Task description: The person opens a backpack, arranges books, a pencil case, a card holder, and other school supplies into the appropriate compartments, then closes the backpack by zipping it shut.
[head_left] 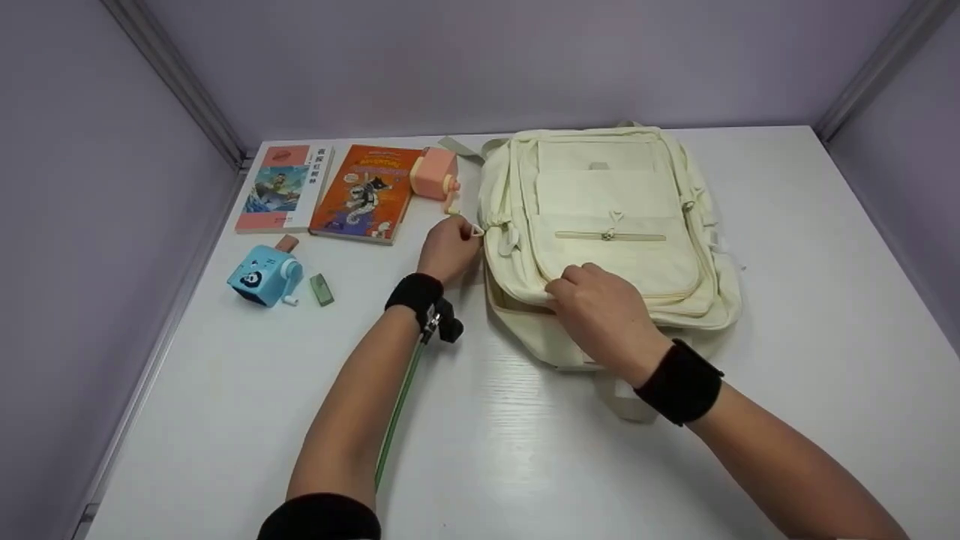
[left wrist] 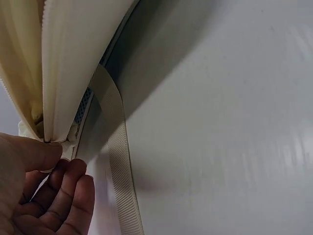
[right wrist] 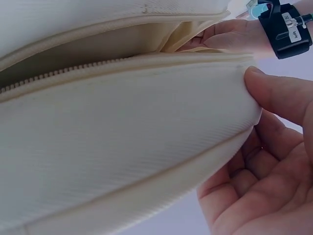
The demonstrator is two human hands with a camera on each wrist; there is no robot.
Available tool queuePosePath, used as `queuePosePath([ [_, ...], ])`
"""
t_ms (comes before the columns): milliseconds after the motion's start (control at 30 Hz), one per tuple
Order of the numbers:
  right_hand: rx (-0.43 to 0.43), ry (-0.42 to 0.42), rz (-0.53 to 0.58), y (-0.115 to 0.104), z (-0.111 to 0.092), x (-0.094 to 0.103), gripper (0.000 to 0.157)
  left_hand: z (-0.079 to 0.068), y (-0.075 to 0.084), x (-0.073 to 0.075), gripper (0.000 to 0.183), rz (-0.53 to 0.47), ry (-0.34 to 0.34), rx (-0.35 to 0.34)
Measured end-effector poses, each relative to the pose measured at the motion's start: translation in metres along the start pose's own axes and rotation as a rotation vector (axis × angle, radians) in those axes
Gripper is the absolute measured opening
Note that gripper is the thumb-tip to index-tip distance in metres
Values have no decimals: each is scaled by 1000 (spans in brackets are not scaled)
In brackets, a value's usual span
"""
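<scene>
A cream backpack (head_left: 611, 195) lies on the table with its front pocket facing up. At its left side my left hand (head_left: 451, 249) pinches a zipper pull (head_left: 478, 231), a small white loop of which shows past the fingers. The left wrist view shows the zipper edges (left wrist: 45, 73) parted above that thumb, with yellowish lining between them. My right hand (head_left: 606, 319) grips the bag's lower left front edge, thumb on one side and curled fingers beneath. Zipper teeth (right wrist: 73, 68) along a gaping opening appear in the right wrist view.
Left of the bag lie a pink-and-white book (head_left: 281, 187), an orange book (head_left: 367, 195) and a pink pencil sharpener (head_left: 435, 174). Nearer stand a blue sharpener (head_left: 264, 275) and a green eraser (head_left: 322, 289). A strap (head_left: 626, 401) hangs toward the front. Walls enclose the table.
</scene>
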State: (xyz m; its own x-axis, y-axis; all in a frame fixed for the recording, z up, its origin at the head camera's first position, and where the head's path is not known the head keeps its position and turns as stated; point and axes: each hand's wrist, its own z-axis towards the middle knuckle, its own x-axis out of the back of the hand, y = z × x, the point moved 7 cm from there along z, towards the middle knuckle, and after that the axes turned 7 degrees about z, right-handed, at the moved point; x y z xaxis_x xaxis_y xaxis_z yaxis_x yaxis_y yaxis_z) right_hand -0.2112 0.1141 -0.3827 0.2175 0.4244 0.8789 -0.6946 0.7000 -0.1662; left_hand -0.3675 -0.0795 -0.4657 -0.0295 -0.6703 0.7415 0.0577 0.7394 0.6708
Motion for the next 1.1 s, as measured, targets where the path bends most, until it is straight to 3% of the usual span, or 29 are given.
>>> queuePosePath([
  [67,-5,-2,15,1,0,0,4,-4,2,0,16,34,-14,-13],
  [167,-15,3,35,3,1,1,6,-15,14,3,45,83,-36,-76],
  [300,-31,6,52,5,1,3,11,-50,46,7,73,129,-85,-277],
  [467,-39,-14,44,6,1,2,13,-104,83,-6,81,186,-240,-525],
  [567,-36,-16,36,4,2,1,12,-118,94,-18,74,244,-259,-597],
  [767,-60,33,70,4,4,-1,19,-112,96,-24,40,286,-147,-563],
  [933,-44,41,111,10,1,1,26,-109,93,-26,29,276,-144,-540],
  [1100,8,-5,111,32,-20,9,67,-107,92,-25,29,232,-133,-518],
])
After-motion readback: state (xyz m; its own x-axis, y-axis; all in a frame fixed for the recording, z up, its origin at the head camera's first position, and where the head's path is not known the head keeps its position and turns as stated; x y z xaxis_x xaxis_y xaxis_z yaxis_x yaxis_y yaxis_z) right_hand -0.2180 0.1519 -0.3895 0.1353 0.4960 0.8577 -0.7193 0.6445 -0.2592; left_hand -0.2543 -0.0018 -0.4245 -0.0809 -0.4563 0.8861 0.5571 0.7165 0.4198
